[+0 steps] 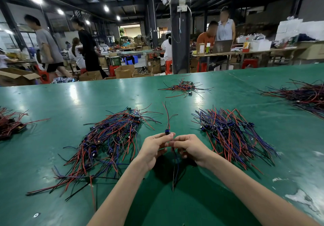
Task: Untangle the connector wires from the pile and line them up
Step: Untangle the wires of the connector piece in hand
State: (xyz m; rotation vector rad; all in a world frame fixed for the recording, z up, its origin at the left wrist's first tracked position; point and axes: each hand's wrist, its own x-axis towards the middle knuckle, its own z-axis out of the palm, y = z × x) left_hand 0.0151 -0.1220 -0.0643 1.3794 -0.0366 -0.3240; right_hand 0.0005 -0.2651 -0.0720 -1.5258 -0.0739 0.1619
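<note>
Above the green table [201, 199], my left hand [154, 148] and my right hand [189, 147] meet and together pinch one connector wire [168, 120]. Its small blue part sits at my fingertips; red and black leads rise upward, and dark and blue leads hang down between my wrists. A tangled pile of red, blue and black wires [105, 141] lies to my left. A more ordered bunch of wires [231, 134], lying roughly parallel, spreads to my right.
More wire heaps lie farther off: a small one at the centre back [184, 87], a large one at the far right [305, 96], another at the left edge [10, 124]. Beyond the table's far edge are people, cardboard boxes, red stools and a dark pillar [180, 33].
</note>
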